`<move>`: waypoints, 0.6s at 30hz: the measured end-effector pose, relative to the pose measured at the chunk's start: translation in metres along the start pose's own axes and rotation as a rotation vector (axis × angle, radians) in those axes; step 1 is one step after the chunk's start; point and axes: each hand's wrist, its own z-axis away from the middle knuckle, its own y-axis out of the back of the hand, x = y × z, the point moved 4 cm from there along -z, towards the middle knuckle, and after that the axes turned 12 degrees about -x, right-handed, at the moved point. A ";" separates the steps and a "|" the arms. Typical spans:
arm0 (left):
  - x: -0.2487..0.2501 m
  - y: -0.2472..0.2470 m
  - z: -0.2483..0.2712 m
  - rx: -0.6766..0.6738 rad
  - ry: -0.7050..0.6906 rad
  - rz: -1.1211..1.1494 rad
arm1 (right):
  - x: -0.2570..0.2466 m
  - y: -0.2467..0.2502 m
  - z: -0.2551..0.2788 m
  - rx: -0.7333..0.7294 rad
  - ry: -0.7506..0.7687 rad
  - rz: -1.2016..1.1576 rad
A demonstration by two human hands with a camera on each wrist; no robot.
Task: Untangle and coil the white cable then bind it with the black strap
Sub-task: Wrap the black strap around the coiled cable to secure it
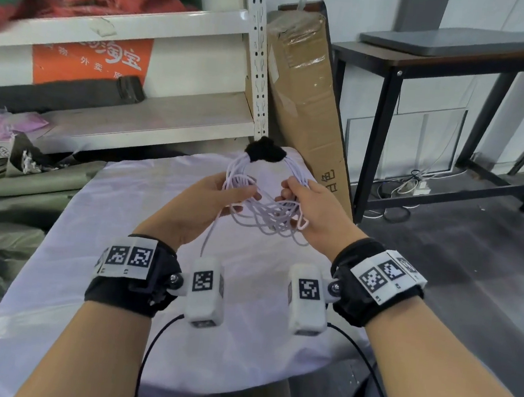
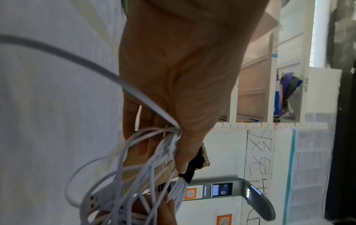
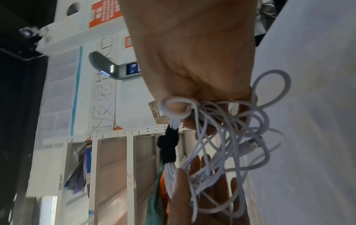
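**Item: white cable, strapped, held above tabletop**

Tabletop (image 1: 121, 248): white cover. Orange shelf sign (image 1: 90, 60): I read 淘宝 and 外卖. White cable (image 1: 266, 211): loose uneven loops, one strand hanging, a USB plug (image 2: 92, 202) showing. My left hand (image 1: 202, 202) and right hand (image 1: 314, 209) each grip one side. Black strap (image 1: 265, 150): wrapped round the far end.

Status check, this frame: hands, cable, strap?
Left hand and right hand both grip white cable. Black strap already round far side. Near loops loose, one end dangling.
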 end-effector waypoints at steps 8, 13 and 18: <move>0.000 -0.004 -0.005 0.208 -0.056 0.473 | 0.005 -0.003 0.000 -0.062 -0.059 0.155; 0.000 -0.012 -0.009 0.238 -0.038 0.595 | 0.012 -0.001 -0.003 -0.058 -0.114 0.275; -0.003 -0.008 -0.007 0.261 -0.050 0.579 | 0.013 -0.002 -0.002 -0.076 -0.129 0.276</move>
